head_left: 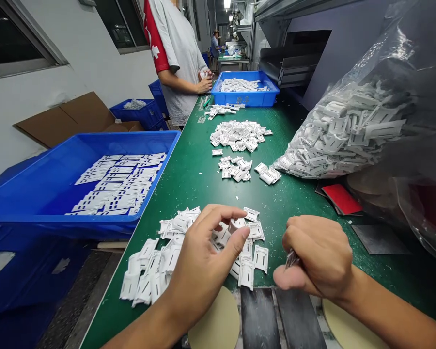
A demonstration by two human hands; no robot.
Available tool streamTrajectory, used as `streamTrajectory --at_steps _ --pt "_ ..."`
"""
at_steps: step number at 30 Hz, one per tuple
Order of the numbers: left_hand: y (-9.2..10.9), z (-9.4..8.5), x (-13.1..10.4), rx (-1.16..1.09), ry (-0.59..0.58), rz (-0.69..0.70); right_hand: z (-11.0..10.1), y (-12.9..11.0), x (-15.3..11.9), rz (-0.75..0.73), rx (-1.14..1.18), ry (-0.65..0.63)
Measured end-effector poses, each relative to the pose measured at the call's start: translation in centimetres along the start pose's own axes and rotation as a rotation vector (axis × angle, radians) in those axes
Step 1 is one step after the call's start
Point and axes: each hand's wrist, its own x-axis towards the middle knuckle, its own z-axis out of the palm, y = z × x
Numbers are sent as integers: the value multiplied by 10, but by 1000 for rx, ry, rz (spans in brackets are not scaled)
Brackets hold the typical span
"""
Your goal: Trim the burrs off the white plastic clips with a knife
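My left hand (pixel 207 252) is curled above a loose pile of white plastic parts (pixel 167 261), its thumb and fingers closed around a small white plastic part (pixel 237 224). More slotted white parts (pixel 260 258) lie just beyond and to the right of it. My right hand (pixel 316 254) is closed in a fist over the green table, apart from the left. From between its thumb and fingers sticks the tip of a small metal tool (pixel 291 259); the rest is hidden in the fist, so its kind does not show.
A blue bin (pixel 160 167) with rows of white parts stands left of the green table (pixel 189 179). At right leans a clear bag (pixel 349 131) of white parts. Further up are more heaps (pixel 240 133) and a blue tray (pixel 247 99), where another person (pixel 183 63) works.
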Motion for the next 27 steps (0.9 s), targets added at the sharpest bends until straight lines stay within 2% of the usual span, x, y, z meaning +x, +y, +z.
streamTrajectory --at_steps 3,7,9,13,18,21,27 --pt "0 1 -1 201 28 141 1 6 3 52 17 35" --pt "-1 2 -1 241 -13 165 6 13 2 160 -104 58" --pt "-1 2 0 191 7 167 10 19 -2 236 -126 -3" --pt "0 2 -1 162 65 184 21 32 -7 347 -131 -208" --pt "0 1 -2 124 73 187 43 51 11 413 -236 -418" --pt "0 1 -1 112 82 181 62 62 29 449 -283 -462" --pt "1 1 0 92 83 177 88 75 52 521 -316 -454"
